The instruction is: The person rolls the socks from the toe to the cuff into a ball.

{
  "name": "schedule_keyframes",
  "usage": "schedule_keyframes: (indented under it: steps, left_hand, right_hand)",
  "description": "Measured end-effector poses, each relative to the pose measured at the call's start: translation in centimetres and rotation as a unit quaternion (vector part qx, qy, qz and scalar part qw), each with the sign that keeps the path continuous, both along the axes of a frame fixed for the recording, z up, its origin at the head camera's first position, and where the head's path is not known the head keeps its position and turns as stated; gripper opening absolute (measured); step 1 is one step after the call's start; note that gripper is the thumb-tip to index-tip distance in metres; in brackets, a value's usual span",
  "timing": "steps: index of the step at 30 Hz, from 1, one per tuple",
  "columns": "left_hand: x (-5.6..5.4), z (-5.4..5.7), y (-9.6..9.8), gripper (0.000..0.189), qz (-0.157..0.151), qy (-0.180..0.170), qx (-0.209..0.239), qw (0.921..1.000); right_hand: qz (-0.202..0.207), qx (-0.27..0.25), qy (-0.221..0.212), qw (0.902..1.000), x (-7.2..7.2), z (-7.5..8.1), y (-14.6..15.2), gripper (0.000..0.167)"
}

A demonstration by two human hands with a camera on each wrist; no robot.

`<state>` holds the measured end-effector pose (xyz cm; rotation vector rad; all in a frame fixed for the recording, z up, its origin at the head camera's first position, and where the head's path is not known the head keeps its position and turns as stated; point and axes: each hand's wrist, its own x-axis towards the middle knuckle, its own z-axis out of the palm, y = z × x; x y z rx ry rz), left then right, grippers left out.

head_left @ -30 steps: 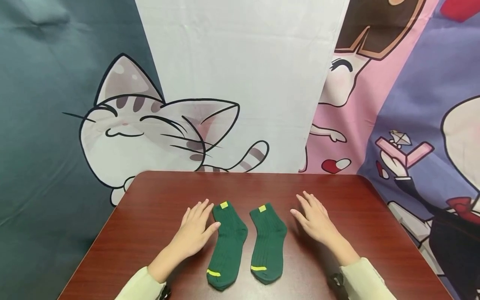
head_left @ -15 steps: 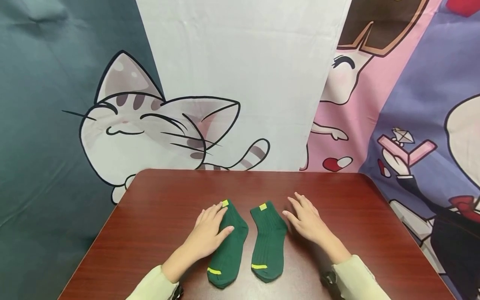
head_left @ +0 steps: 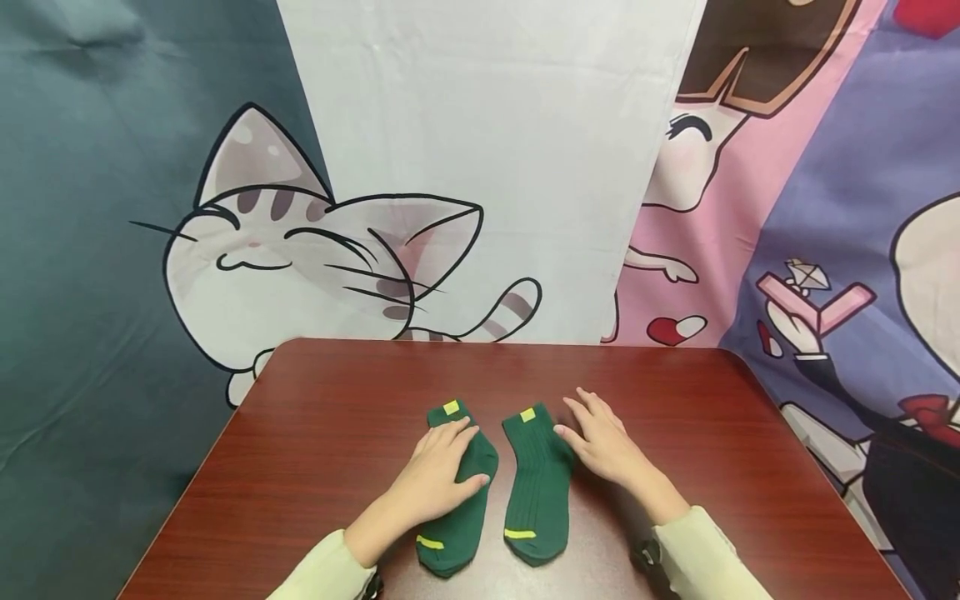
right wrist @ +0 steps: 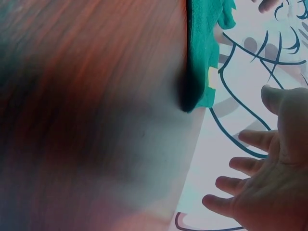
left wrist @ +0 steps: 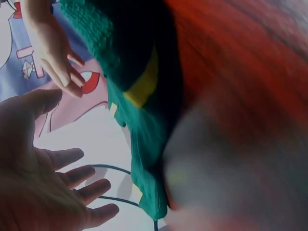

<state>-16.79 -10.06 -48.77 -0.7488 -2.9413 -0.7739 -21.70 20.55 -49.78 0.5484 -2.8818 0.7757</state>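
Two dark green ribbed ankle socks lie flat side by side, each with a yellow tab at the cuff and a yellow stripe near the toe. Over the left sock [head_left: 459, 537] my left hand [head_left: 431, 485] hangs with spread fingers, covering part of its middle. The left wrist view shows a gap between that hand [left wrist: 43, 173] and the green fabric [left wrist: 147, 144]. Just right of the right sock [head_left: 537, 500] is my right hand [head_left: 606, 450], its thumb near the sock's edge. From the right wrist, the hand [right wrist: 274, 168] appears relaxed, holding nothing, apart from the sock [right wrist: 202, 53].
Both socks lie on a glossy reddish-brown table [head_left: 337, 392] with rounded far corners. Behind its far edge hangs a backdrop cloth [head_left: 487, 125] printed with a cartoon cat and cartoon figures. Pale sleeves [head_left: 326, 571] cover both forearms.
My left hand has moved right, from beside the left sock to above it. The right hand has shifted left, closer to the right sock. The socks stay in place.
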Motion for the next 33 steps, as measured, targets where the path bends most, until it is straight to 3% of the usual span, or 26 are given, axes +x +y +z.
schedule_keyframes:
  steps: [12, 23, 33]
  left_hand:
    - [0.1, -0.6, 1.7, 0.065, -0.022, -0.022, -0.024, 0.9992]
    - [0.2, -1.0, 3.0, 0.058, -0.035, -0.085, -0.007, 0.9957]
    - [0.7, -0.9, 4.0, 0.053, -0.049, -0.093, -0.008, 0.9944]
  right_hand:
    - [0.011, 0.002, -0.042, 0.9991, -0.4, -0.5, -0.5, 0.059]
    - [0.015, 0.005, -0.056, 0.9983, -0.8, -0.6, -0.8, 0.057]
    - [0.019, 0.017, -0.067, 0.9974, -1.2, -0.6, -1.1, 0.056]
